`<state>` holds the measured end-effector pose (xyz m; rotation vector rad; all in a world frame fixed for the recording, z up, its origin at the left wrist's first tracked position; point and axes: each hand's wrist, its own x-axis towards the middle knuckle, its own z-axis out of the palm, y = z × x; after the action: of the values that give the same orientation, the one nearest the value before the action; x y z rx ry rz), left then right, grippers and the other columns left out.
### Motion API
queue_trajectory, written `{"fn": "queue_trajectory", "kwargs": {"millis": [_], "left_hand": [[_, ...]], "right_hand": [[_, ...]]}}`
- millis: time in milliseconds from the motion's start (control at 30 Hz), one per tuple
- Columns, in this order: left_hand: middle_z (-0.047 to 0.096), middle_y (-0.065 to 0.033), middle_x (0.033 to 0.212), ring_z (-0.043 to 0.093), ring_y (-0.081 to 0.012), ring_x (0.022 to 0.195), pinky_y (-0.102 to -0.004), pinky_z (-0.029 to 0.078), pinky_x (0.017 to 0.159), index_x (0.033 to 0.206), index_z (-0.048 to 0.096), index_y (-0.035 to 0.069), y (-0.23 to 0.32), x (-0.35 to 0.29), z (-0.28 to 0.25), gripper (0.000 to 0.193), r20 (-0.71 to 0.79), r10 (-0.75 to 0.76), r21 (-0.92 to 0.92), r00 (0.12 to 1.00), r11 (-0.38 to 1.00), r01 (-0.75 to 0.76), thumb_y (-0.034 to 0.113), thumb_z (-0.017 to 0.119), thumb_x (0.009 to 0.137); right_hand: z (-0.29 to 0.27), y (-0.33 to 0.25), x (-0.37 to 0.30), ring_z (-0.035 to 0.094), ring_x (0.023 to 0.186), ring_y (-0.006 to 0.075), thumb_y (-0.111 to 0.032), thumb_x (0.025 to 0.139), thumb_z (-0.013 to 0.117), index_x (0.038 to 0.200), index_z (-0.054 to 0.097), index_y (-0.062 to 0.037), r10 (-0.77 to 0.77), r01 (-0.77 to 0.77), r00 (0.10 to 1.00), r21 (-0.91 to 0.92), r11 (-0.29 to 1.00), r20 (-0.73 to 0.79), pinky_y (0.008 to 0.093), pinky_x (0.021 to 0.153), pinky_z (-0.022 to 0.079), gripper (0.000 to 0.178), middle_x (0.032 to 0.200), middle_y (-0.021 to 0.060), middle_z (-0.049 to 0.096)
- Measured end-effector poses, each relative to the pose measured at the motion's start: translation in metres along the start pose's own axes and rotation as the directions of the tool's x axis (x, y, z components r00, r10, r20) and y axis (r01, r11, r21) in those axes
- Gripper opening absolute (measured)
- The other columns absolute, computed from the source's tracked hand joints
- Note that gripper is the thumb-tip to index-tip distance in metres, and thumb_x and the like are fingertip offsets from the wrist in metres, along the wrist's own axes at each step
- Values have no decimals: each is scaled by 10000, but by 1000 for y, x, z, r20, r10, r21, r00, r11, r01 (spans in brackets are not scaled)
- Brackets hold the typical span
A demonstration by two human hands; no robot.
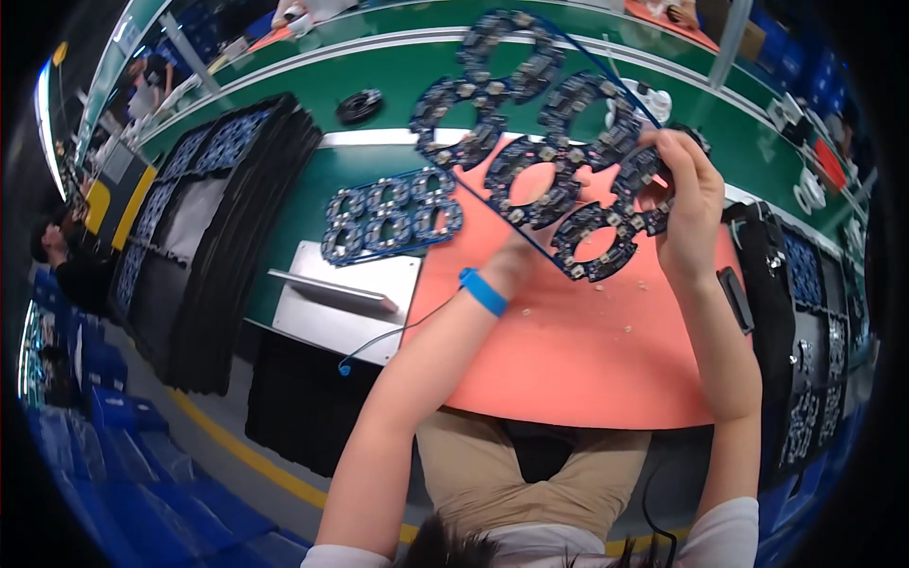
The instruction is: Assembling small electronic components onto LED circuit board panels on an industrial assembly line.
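A dark panel of ring-shaped circuit boards with thin blue edge rails is held up at a tilt above a pink mat. My right hand is closed on its right edge, thumb and fingers pinching the rail side. Behind the panel is my left hand; its fingers are mostly hidden, and bits of skin show through the ring openings. A blue wrist strap with a thin cord is around my left wrist. Several small pale scraps lie on the mat below.
A similar ring-board panel lies left of the mat. Nearer stands a metal plate with an upright bar. Black trays with boards are stacked at left and right. A black cable coil lies on the green bench.
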<state>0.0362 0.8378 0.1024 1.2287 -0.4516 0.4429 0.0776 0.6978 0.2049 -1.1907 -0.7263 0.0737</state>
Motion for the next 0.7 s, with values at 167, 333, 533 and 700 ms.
{"fn": "queue_trajectory", "kwargs": {"millis": [167,333,533,700], "left_hand": [[508,-53,1114,533,-117,979,-235,449,839,1218,445,37,46,-13,1,296,-268,-17,198,963,977,73,101,465,929],[623,-89,752,619,-186,716,-322,507,645,907,573,14,-23,1,-5,132,-214,-187,442,959,857,266,33,591,778],[622,-153,750,616,-239,670,-348,501,624,863,577,-19,-31,4,-2,97,-175,-125,622,977,755,208,26,582,777],[614,-174,747,616,-268,686,-359,495,625,847,572,-28,-22,5,2,81,-203,-141,637,969,733,240,-3,535,780]], "right_hand": [[94,12,16,500,494,19,-177,895,559,833,664,9,-17,14,971,11,1000,239,151,428,348,222,653,-8,594],[155,31,12,535,528,58,-170,859,572,800,664,13,38,-40,910,-4,999,412,199,458,375,213,601,17,580],[194,51,7,555,505,86,-166,841,566,781,664,27,56,-43,888,-40,998,457,229,473,409,225,576,50,588],[209,67,10,555,484,103,-188,838,569,788,668,16,54,-16,872,-82,997,487,249,471,412,232,560,69,584]]}}
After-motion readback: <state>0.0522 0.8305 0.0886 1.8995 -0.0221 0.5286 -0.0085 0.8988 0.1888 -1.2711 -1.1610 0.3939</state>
